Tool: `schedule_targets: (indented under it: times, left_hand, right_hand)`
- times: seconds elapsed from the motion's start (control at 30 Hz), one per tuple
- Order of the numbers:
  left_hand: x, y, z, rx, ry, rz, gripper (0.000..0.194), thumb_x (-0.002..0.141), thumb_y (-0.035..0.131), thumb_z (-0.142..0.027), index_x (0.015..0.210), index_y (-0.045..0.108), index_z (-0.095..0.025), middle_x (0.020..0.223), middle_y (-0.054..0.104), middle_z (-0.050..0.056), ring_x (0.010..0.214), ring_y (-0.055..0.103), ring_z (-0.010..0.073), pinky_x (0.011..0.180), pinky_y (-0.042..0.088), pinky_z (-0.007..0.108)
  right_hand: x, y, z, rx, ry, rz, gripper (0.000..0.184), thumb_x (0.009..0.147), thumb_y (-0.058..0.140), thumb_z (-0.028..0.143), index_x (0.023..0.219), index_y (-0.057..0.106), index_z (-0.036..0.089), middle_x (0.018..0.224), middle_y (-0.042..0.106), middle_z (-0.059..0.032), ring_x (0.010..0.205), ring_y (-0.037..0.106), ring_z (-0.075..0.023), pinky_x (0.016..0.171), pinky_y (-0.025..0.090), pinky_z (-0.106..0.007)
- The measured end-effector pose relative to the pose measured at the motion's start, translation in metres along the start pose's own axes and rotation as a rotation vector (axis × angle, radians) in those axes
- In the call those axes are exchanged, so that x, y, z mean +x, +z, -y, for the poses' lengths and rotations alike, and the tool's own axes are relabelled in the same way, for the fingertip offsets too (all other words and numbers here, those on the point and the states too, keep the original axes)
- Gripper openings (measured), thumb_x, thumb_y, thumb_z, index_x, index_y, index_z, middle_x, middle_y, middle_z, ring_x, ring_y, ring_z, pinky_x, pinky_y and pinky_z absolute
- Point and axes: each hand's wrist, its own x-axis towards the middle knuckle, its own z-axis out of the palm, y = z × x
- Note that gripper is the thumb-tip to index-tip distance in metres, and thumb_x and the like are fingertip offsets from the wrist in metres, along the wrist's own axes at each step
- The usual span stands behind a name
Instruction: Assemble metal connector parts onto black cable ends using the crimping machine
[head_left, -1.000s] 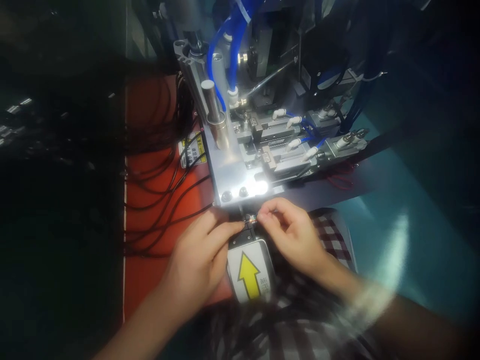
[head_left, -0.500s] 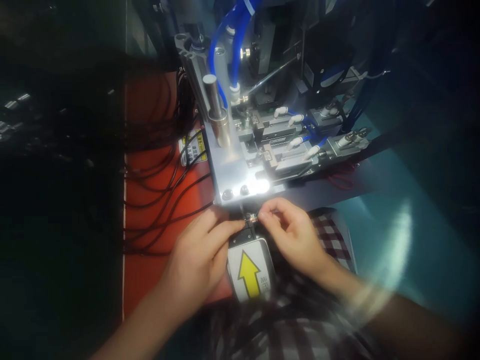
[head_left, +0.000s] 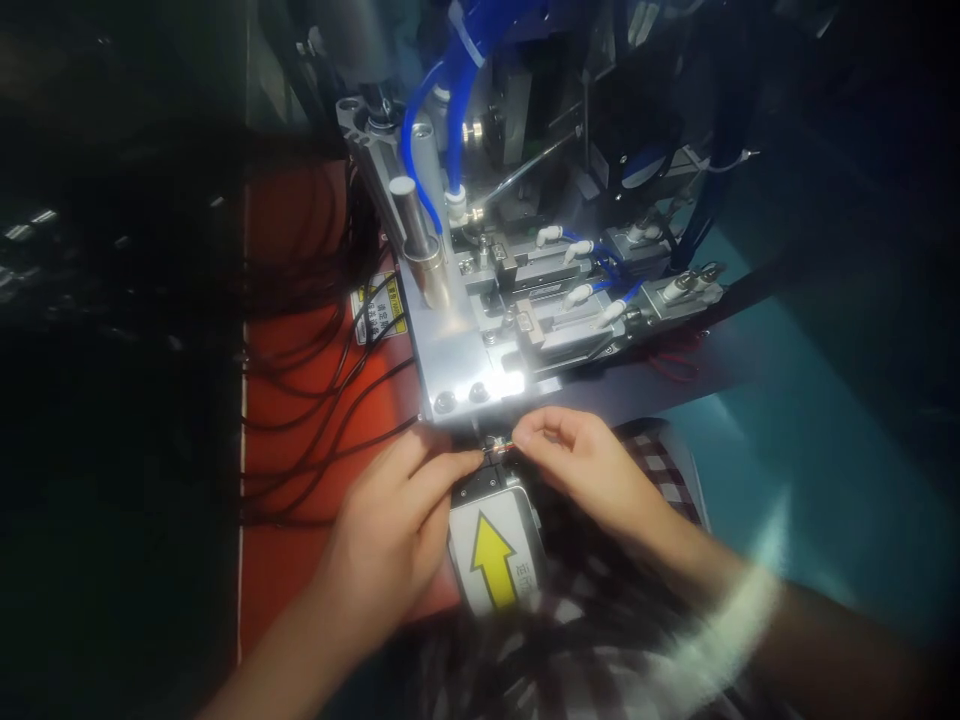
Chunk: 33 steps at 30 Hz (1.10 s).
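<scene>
Between my fingertips lies a small shiny part (head_left: 497, 446) with a thin reddish line along it, too small to name. My right hand (head_left: 592, 475) is closed in a pinch at its right end. From the other side, the fingers of my left hand (head_left: 397, 510) are bent together, with one fingertip at the part's left end; what they grip is hidden. Just below sits a black block (head_left: 478, 487) with small screws. A white rounded housing (head_left: 466, 560) carrying a yellow arrow joins it on the near side.
Directly ahead stands a metal plate (head_left: 454, 350) with an upright steel post (head_left: 409, 215). Behind it are pneumatic slides (head_left: 566, 330) with white fittings and blue hoses (head_left: 456, 130). Black cables (head_left: 330, 390) cross the red surface (head_left: 285, 570) at left. Checkered cloth (head_left: 585, 680) is nearest me.
The whole view has shifted slightly, so the machine appears a little lower and further left. Both hands keep nearly the same pose at the small part.
</scene>
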Motion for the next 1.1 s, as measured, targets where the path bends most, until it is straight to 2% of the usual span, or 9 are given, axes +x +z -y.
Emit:
schedule_targets:
  times: [0.13,0.43,0.8,0.97,1.03,1.1]
  left_hand:
    - [0.0,0.001,0.001,0.009,0.003,-0.012,0.029,0.089,0.046,-0.002,0.104,0.066,-0.016,0.1,0.058,0.004,0.091,0.058,0.0106,0.078,0.047,0.017]
    - [0.0,0.0,0.0,0.004,0.011,-0.02,0.027,0.09,0.045,-0.003,0.102,0.067,-0.014,0.095,0.058,0.004,0.088,0.058,0.0099,0.076,0.047,0.017]
    - [0.0,0.0,0.0,0.007,0.004,-0.015,0.028,0.089,0.046,-0.002,0.103,0.067,-0.015,0.099,0.058,0.004,0.091,0.058,0.01,0.078,0.047,0.017]
    - [0.0,0.0,0.0,0.017,0.009,-0.011,0.029,0.089,0.045,-0.002,0.104,0.067,-0.015,0.097,0.058,0.004,0.09,0.058,0.011,0.077,0.047,0.018]
    - [0.0,0.0,0.0,0.016,0.006,-0.015,0.029,0.089,0.045,-0.002,0.103,0.067,-0.015,0.095,0.058,0.004,0.087,0.058,0.0106,0.075,0.048,0.018]
    - [0.0,0.0,0.001,0.018,0.001,-0.015,0.029,0.089,0.045,-0.003,0.103,0.067,-0.016,0.095,0.058,0.004,0.087,0.058,0.0113,0.074,0.048,0.019]
  right_hand:
    - [-0.003,0.003,-0.005,-0.086,-0.202,-0.103,0.013,0.084,0.061,0.028,0.082,0.065,0.016,0.073,0.063,-0.0013,0.058,0.052,-0.0112,0.049,0.039,-0.022]
    - [-0.002,0.008,-0.014,-0.268,-0.447,-0.156,0.01,0.087,0.056,0.021,0.078,0.06,0.017,0.075,0.06,-0.0011,0.065,0.056,-0.0136,0.058,0.043,-0.025]
    - [-0.001,0.008,-0.015,-0.212,-0.302,-0.118,0.012,0.086,0.056,0.025,0.077,0.058,0.017,0.071,0.059,0.0003,0.062,0.054,-0.0131,0.057,0.043,-0.025]
    - [0.0,0.005,-0.006,-0.202,-0.156,-0.056,0.016,0.086,0.056,0.027,0.075,0.059,0.016,0.071,0.062,-0.0016,0.064,0.057,-0.0143,0.06,0.045,-0.027]
    - [-0.002,0.003,-0.003,-0.268,-0.18,-0.082,0.016,0.087,0.056,0.026,0.075,0.061,0.016,0.073,0.064,-0.0027,0.066,0.058,-0.0151,0.062,0.046,-0.027]
    - [-0.004,0.001,-0.002,-0.363,-0.311,-0.151,0.013,0.087,0.056,0.024,0.081,0.063,0.016,0.078,0.066,-0.0033,0.07,0.059,-0.0156,0.063,0.045,-0.027]
